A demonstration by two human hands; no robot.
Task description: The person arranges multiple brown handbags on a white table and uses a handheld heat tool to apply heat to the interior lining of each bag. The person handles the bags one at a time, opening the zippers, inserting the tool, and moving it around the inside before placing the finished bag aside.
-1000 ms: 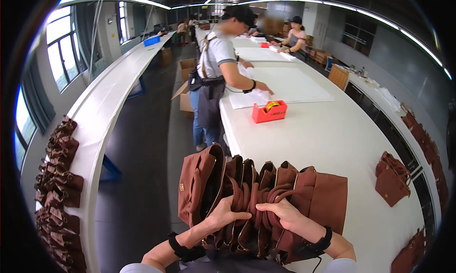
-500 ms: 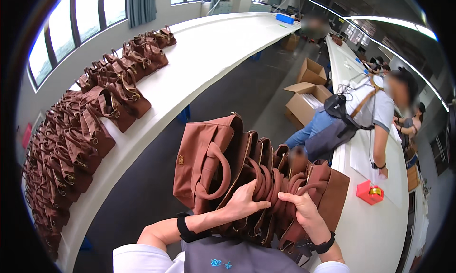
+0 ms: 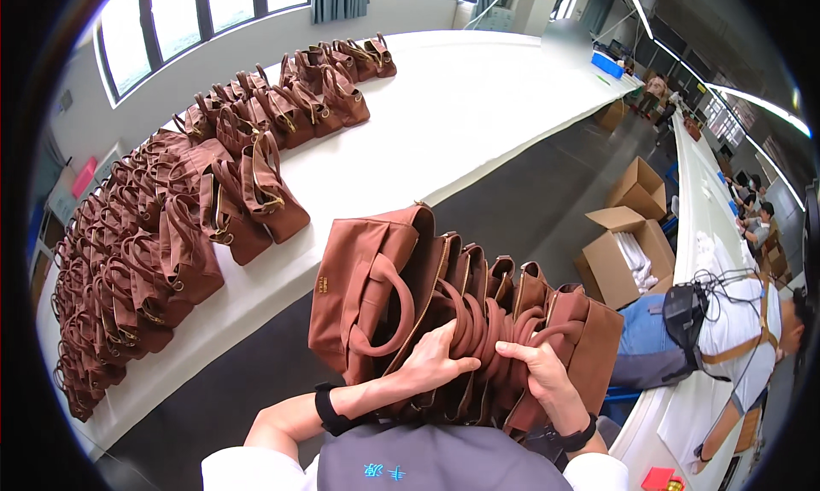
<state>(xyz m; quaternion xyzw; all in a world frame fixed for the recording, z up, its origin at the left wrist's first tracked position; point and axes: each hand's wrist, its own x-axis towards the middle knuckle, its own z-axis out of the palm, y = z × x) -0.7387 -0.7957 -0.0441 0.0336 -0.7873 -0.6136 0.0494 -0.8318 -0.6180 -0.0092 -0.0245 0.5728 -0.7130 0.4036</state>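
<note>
A bunch of several reddish-brown handbags [image 3: 350, 277] is held up close in front of me, pressed side by side, with gold zips along their open tops. Their rounded handles [image 3: 493, 320] gather in the middle. My left hand [image 3: 430, 365] closes round the handles from the left, fingers partly hidden among them. From the right, my right hand [image 3: 545, 373] grips the same handles, its thumb lying across the top. The outermost bag on the left shows a flat side with small gold lettering and one looped handle.
Many matching handbags [image 3: 137, 269] stand in packed rows on a long white table [image 3: 461, 90] at the left. Open cardboard boxes [image 3: 598, 260] sit on the dark floor. A co-worker [image 3: 726, 329] bends over the right-hand table, where a red tape dispenser [image 3: 658, 479] lies at the near edge.
My view has turned left, so the table of bags shows more fully and the co-worker sits farther right. Both hands keep their hold on the handles, with the bunch nearly unmoved before me.
</note>
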